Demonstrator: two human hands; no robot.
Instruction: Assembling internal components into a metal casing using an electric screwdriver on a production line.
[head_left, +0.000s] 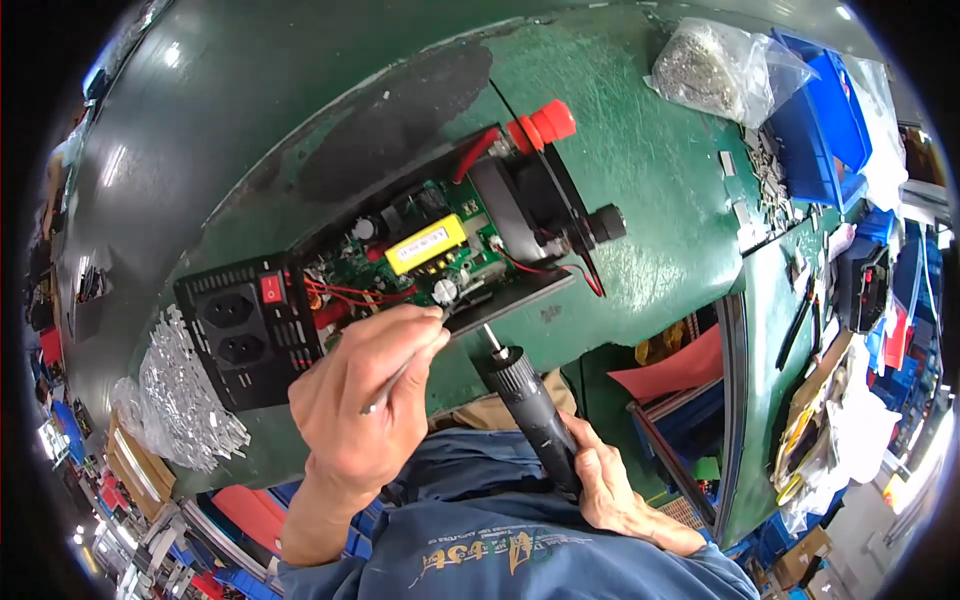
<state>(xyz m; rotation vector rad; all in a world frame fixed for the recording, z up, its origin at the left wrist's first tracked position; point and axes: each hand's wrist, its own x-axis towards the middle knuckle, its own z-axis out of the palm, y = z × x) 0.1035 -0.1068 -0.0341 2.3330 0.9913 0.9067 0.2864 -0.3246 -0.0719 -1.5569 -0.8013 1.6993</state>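
An open black metal power-unit housing [520, 300] lies on the green bench, its circuit board [478, 250] and yellow-wrapped transformer [425, 244] exposed. One end panel [208, 290] carries two sockets and a red rocker switch [271, 289]; the other end has a red terminal post [548, 124] and a black one [607, 223]. My left hand [360, 405] is closed in a pinch on a slim grey metal tool [388, 385], over the housing's near side; its exact kind is unclear. My right hand [605, 478] grips a black electric screwdriver [532, 405], its bit pointing up near the housing's near wall.
Many flat silver metal pieces [185, 390] are heaped left of the housing. At the far right stand a clear bag of small parts [705, 70] and a blue bin [815, 130], with loose metal bits [765, 175] beside it. An open drawer [675, 410] sits below the bench edge.
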